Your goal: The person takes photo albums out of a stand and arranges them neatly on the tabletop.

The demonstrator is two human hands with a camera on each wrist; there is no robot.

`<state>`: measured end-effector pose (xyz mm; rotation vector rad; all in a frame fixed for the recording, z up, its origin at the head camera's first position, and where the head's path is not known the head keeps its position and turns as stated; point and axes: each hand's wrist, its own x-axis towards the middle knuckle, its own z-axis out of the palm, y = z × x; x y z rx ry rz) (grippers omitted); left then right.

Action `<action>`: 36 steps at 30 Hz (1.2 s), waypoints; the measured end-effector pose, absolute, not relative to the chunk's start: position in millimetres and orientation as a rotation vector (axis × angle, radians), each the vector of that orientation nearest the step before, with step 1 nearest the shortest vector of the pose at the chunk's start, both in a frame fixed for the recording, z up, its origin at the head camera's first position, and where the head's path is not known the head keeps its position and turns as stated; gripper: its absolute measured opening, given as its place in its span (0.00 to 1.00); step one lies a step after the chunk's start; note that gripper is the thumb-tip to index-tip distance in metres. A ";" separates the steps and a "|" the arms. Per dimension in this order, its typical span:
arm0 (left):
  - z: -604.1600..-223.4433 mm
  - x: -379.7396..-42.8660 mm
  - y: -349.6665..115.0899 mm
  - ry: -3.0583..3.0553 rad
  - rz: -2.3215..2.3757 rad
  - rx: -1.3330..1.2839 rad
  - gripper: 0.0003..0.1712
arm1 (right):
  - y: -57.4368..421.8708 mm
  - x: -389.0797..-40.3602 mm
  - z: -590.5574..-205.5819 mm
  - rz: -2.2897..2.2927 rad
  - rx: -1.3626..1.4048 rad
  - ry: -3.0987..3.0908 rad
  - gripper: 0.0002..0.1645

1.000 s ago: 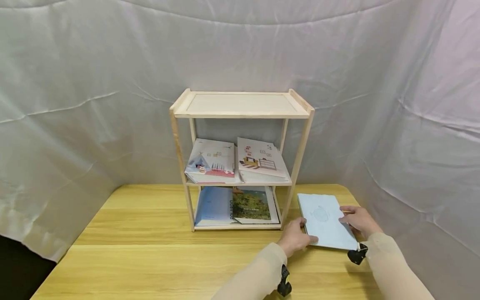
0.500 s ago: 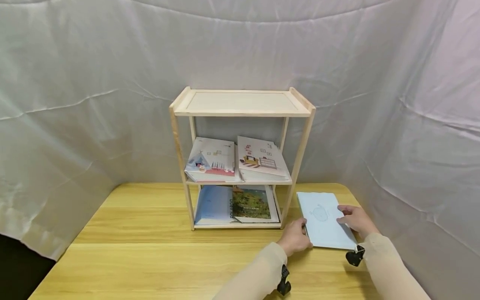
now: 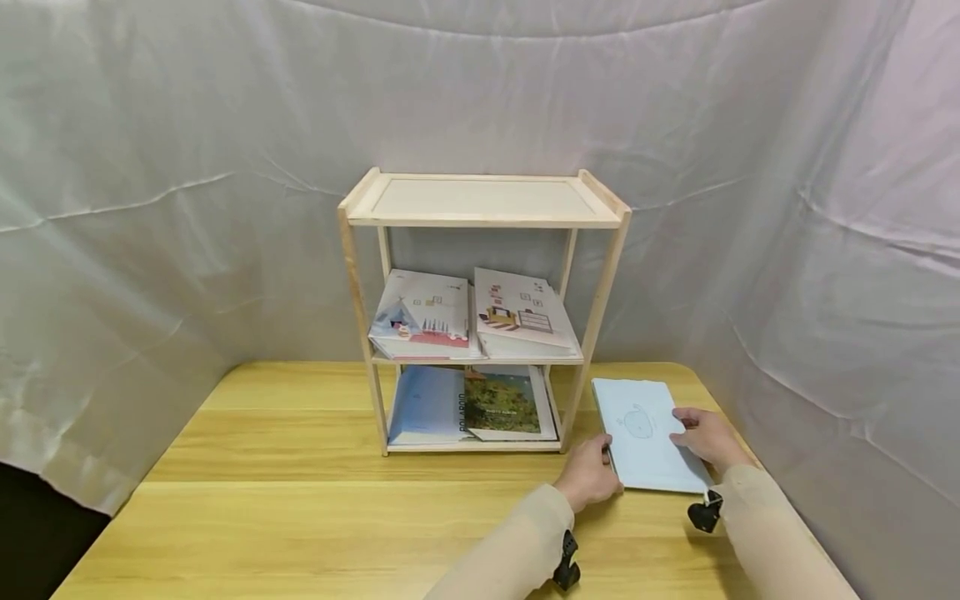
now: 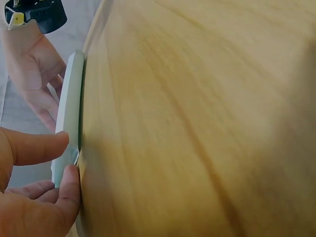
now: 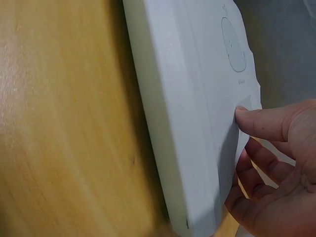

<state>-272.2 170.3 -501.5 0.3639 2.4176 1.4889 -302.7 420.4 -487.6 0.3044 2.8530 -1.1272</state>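
A light blue notebook (image 3: 651, 454) with a line drawing on its cover lies on the wooden table, right of the shelf. My left hand (image 3: 588, 473) holds its left edge by the near corner. In the left wrist view, thumb and fingertips meet at the notebook's (image 4: 71, 108) edge. On the opposite side, my right hand (image 3: 711, 439) pinches the right edge. The right wrist view shows that thumb on the cover (image 5: 197, 89) and the other fingers, partly hidden, at and below the edge.
A pale wooden shelf (image 3: 486, 222) with three levels stands at the table's (image 3: 300, 517) back middle. Illustrated white books (image 3: 423, 312) fill its middle level. A blue book (image 3: 429, 406) and a photo album (image 3: 504, 408) lie at the bottom. Grey curtains (image 3: 480, 100) hang around the table.
The left thumb has come off the notebook's cover to its near left corner. The right hand has stayed at the right edge. The head view has tilted slightly.
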 end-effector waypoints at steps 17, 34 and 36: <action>-503.7 -275.9 170.8 2.481 1.423 0.407 0.42 | 423.2 -306.3 -483.9 -1.140 0.346 2.810 0.39; -506.3 -276.3 170.1 2.528 1.407 0.427 0.39 | 425.1 -309.9 -487.2 -1.112 0.344 2.824 0.39; -505.8 -275.8 169.7 2.534 1.403 0.432 0.38 | 425.2 -310.0 -487.0 -1.108 0.347 2.826 0.39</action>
